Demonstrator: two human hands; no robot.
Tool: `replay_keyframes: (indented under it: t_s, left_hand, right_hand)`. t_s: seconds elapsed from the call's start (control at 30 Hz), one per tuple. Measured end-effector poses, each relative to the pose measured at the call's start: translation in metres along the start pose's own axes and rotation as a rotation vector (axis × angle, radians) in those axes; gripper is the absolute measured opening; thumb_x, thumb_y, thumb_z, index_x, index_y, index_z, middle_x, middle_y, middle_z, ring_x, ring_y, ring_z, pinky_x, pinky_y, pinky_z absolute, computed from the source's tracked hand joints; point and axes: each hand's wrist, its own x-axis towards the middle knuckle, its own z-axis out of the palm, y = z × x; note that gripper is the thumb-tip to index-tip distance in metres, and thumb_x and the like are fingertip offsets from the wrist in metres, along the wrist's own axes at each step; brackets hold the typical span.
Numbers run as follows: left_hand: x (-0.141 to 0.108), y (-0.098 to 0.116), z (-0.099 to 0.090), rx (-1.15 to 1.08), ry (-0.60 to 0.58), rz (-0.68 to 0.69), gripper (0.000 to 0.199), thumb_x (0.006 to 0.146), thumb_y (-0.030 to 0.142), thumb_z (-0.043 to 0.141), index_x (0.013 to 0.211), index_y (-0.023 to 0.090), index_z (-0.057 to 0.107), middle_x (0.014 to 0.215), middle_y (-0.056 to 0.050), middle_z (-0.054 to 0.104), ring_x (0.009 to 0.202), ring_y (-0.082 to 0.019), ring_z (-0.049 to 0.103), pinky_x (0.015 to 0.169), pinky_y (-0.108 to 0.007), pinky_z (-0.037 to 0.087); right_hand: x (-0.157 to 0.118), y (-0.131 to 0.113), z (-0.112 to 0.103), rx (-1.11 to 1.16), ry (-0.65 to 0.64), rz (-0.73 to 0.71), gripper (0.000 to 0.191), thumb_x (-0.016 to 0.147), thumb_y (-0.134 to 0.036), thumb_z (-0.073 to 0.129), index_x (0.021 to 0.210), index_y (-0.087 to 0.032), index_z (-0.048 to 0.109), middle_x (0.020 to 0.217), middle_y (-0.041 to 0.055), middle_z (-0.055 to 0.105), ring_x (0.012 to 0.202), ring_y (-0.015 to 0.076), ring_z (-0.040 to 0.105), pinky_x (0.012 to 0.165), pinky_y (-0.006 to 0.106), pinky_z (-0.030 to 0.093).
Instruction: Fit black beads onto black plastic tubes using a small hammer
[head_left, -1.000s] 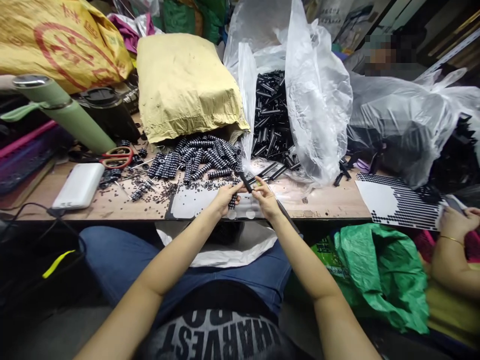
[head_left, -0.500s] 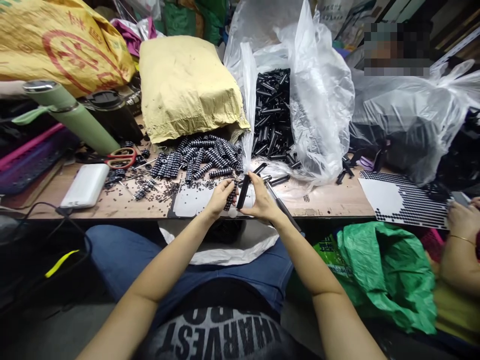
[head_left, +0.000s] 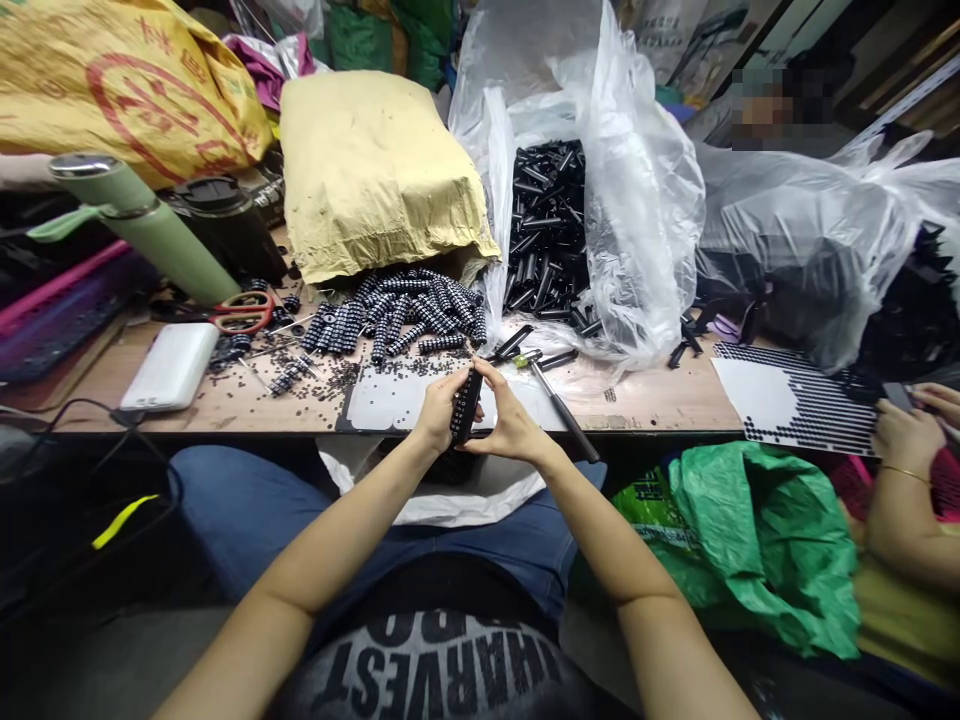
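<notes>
In front of my lap, at the table's edge, my left hand (head_left: 439,408) grips a ribbed black rod with pale dots (head_left: 457,414). My right hand (head_left: 516,415) holds a long, smooth black plastic strip (head_left: 471,392) between thumb and fingers. Strip and rod lie side by side against each other, tilted upright; whether they are joined I cannot tell. Just beyond is a pile of similar dotted rods (head_left: 431,305). Several loose black strips (head_left: 514,342) lie past my fingers, near a slim tool with a dark handle (head_left: 566,412).
A clear plastic bag (head_left: 637,220) spills black strips (head_left: 544,235). Behind the rods stands a yellow sack (head_left: 382,170). Scissors (head_left: 246,312), a white power bank (head_left: 171,368) and a green flask (head_left: 161,240) are left. At right, a co-worker's hands (head_left: 907,430) work near a dotted sheet (head_left: 765,390).
My right hand has moved left and brought the black strip against the dotted rod in my left hand. The co-worker's hands have shifted slightly left.
</notes>
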Motion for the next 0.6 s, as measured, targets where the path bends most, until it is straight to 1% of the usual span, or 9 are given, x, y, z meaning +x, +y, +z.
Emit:
replay_keyframes:
  t_s: [0.03, 0.1, 0.2, 0.37, 0.43, 0.47, 0.5, 0.53, 0.6]
  left_hand:
    - [-0.002, 0.001, 0.001, 0.001, -0.005, -0.013, 0.049, 0.067, 0.050, 0.070, 0.098, 0.012, 0.065, 0.055, 0.003, 0.057, 0.041, -0.013, 0.055, 0.038, -0.023, 0.043]
    - [-0.006, 0.002, 0.003, 0.017, 0.004, 0.008, 0.051, 0.066, 0.050, 0.072, 0.101, 0.012, 0.065, 0.057, 0.003, 0.057, 0.041, -0.012, 0.056, 0.038, -0.022, 0.044]
    - [-0.009, 0.003, 0.004, 0.055, 0.017, 0.037, 0.052, 0.070, 0.048, 0.071, 0.107, 0.012, 0.066, 0.059, 0.002, 0.058, 0.041, -0.011, 0.056, 0.040, -0.022, 0.047]
    - [-0.003, 0.003, -0.001, 0.083, -0.016, -0.047, 0.045, 0.076, 0.042, 0.070, 0.108, 0.012, 0.065, 0.064, 0.000, 0.060, 0.044, -0.011, 0.057, 0.043, -0.023, 0.050]
    - [0.001, 0.000, -0.005, 0.119, -0.051, -0.073, 0.044, 0.080, 0.040, 0.065, 0.114, 0.012, 0.063, 0.068, -0.001, 0.061, 0.048, -0.011, 0.059, 0.048, -0.025, 0.052]
    - [0.003, -0.003, -0.007, 0.164, -0.068, -0.057, 0.044, 0.084, 0.039, 0.061, 0.119, 0.012, 0.061, 0.072, -0.002, 0.062, 0.051, -0.012, 0.060, 0.052, -0.027, 0.054]
    - [0.005, -0.008, -0.010, 0.241, -0.081, -0.005, 0.044, 0.086, 0.037, 0.058, 0.122, 0.013, 0.060, 0.077, -0.003, 0.063, 0.057, -0.012, 0.061, 0.057, -0.029, 0.055]
    - [0.007, -0.014, -0.012, 0.358, -0.083, 0.087, 0.043, 0.087, 0.034, 0.056, 0.125, 0.014, 0.059, 0.082, -0.005, 0.063, 0.065, -0.014, 0.063, 0.064, -0.031, 0.056]
    - [0.010, -0.028, -0.018, 0.687, -0.061, 0.362, 0.043, 0.085, 0.028, 0.058, 0.127, 0.015, 0.059, 0.095, -0.009, 0.062, 0.083, -0.018, 0.062, 0.079, -0.036, 0.054]
  right_hand:
    - [0.000, 0.000, 0.001, -0.002, 0.005, -0.001, 0.109, 0.063, -0.032, 0.080, 0.147, -0.024, 0.011, 0.152, 0.0155, 0.025, 0.143, 0.0299, 0.024, 0.118, 0.050, 0.026]
    - [-0.001, 0.000, 0.004, -0.006, 0.022, 0.005, 0.107, 0.064, -0.028, 0.078, 0.147, -0.023, 0.011, 0.151, 0.0155, 0.025, 0.143, 0.0292, 0.025, 0.117, 0.049, 0.027]
    - [-0.002, -0.001, 0.008, -0.005, 0.047, 0.050, 0.107, 0.062, -0.024, 0.077, 0.146, -0.023, 0.012, 0.149, 0.0157, 0.027, 0.142, 0.0298, 0.027, 0.116, 0.049, 0.029]
    - [-0.004, 0.005, 0.017, 0.025, 0.085, 0.131, 0.105, 0.056, -0.023, 0.077, 0.143, -0.022, 0.017, 0.142, 0.0148, 0.032, 0.136, 0.0293, 0.034, 0.114, 0.047, 0.033]
    - [-0.006, 0.011, 0.022, 0.026, 0.107, 0.152, 0.105, 0.055, -0.024, 0.077, 0.142, -0.021, 0.019, 0.140, 0.0153, 0.033, 0.135, 0.0291, 0.035, 0.113, 0.047, 0.034]
    - [-0.007, 0.015, 0.026, 0.015, 0.122, 0.167, 0.105, 0.055, -0.025, 0.077, 0.142, -0.020, 0.019, 0.140, 0.0157, 0.034, 0.135, 0.0295, 0.035, 0.113, 0.047, 0.033]
    - [-0.008, 0.018, 0.030, -0.006, 0.137, 0.187, 0.105, 0.054, -0.026, 0.077, 0.142, -0.019, 0.019, 0.139, 0.0164, 0.034, 0.134, 0.0302, 0.035, 0.113, 0.049, 0.033]
    - [-0.010, 0.022, 0.034, -0.032, 0.151, 0.210, 0.106, 0.054, -0.027, 0.077, 0.142, -0.018, 0.019, 0.139, 0.0173, 0.035, 0.134, 0.0312, 0.034, 0.113, 0.050, 0.032]
    - [-0.015, 0.028, 0.041, -0.090, 0.163, 0.258, 0.104, 0.056, -0.029, 0.077, 0.142, -0.016, 0.020, 0.140, 0.0196, 0.035, 0.135, 0.0331, 0.033, 0.112, 0.052, 0.030]
